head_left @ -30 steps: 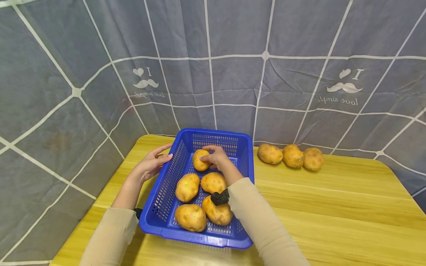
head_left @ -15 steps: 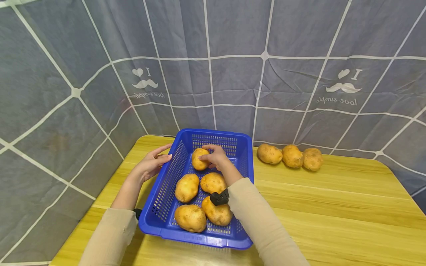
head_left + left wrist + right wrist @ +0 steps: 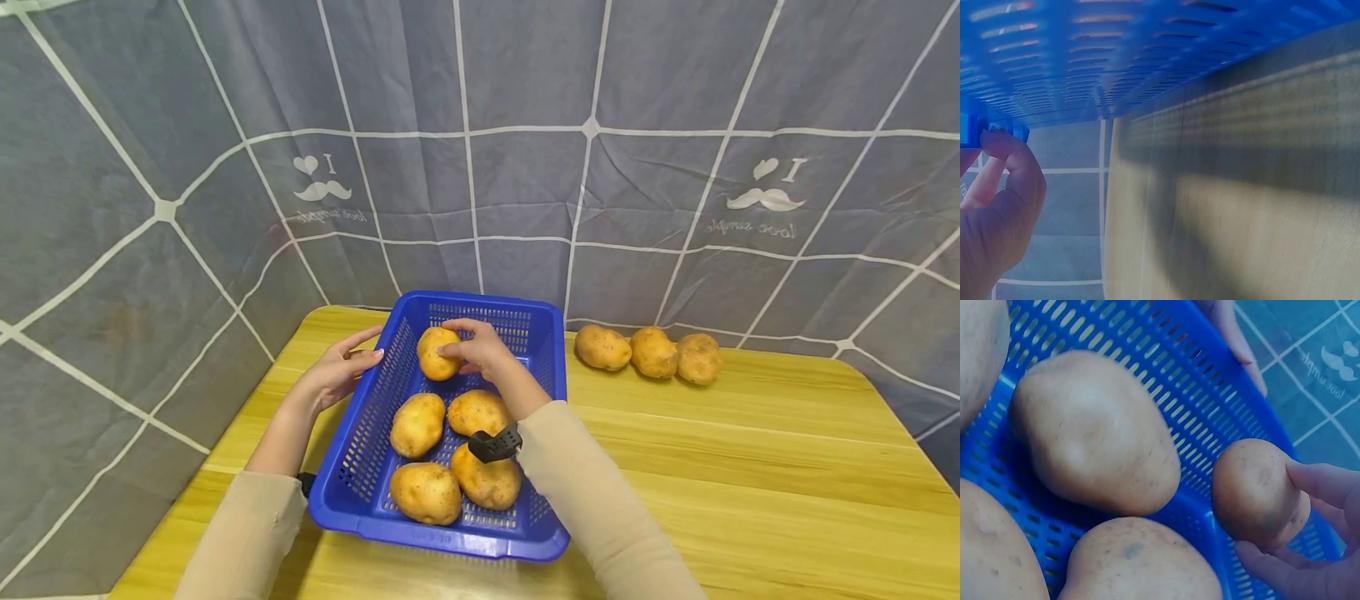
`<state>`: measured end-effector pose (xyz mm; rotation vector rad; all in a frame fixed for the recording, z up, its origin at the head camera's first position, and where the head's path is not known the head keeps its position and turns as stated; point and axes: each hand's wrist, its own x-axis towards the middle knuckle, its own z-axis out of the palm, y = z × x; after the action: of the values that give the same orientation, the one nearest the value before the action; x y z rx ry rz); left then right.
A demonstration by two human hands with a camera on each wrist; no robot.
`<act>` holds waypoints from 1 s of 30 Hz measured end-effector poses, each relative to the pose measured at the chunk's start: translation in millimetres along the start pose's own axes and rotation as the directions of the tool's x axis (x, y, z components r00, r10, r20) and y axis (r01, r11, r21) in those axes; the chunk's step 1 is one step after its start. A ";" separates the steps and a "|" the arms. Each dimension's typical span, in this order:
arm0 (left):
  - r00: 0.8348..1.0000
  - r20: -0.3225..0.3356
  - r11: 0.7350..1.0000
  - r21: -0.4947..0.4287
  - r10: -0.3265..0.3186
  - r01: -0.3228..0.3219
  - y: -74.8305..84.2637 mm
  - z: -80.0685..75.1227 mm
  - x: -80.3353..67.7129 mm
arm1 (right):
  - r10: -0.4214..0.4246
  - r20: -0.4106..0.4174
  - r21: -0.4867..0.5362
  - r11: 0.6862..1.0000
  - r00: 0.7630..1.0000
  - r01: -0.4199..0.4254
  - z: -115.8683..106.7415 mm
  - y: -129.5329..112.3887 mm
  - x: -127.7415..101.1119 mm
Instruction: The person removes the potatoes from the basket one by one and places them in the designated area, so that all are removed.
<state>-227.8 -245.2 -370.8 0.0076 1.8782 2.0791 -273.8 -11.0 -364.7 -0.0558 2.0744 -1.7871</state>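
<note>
1 blue plastic basket (image 3: 447, 542) sits approx. 6 o'clock in the head view on the wood-grain table (image 3: 750, 467), w/ 5 potatoes inside; 3 more outside, so 8 total. R hand (image 3: 482, 350) has thumb & fingers clamped on 1 held potato (image 3: 432, 354) at the basket's 12 o'clock; can't tell if it touches the basket floor. Other 4 inside, by basket clock: 9 o'clock potato (image 3: 417, 425), 2 o'clock potato (image 3: 477, 412), 5 o'clock potato (image 3: 489, 485), 7 o'clock potato (image 3: 426, 493). L hand (image 3: 337, 377) is at the basket's 10 o'clock rim, thumb & index apart, tips at the outer edge. Outside row of 3 potatoes (image 3: 654, 352), approx. 2 o'clock from basket, side by side nr. the table's back edge. 2 beige sleeves (image 3: 600, 492), 1 per arm; black strap (image 3: 495, 444) at R wrist. Grey cloth (image 3: 525, 192) behind, w/ 2 moustache prints (image 3: 765, 200).
</note>
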 end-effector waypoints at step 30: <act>1.000 0.008 1.000 0.003 -0.004 0.004 1.8 0.8 0.5 | -0.058 0.082 0.032 0.998 0.995 0.056 -32.8 -29.6 -40.1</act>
<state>-228.6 -244.5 -369.0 0.0135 1.8751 2.0706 -254.3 25.9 -322.1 -0.1797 2.0073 -1.8167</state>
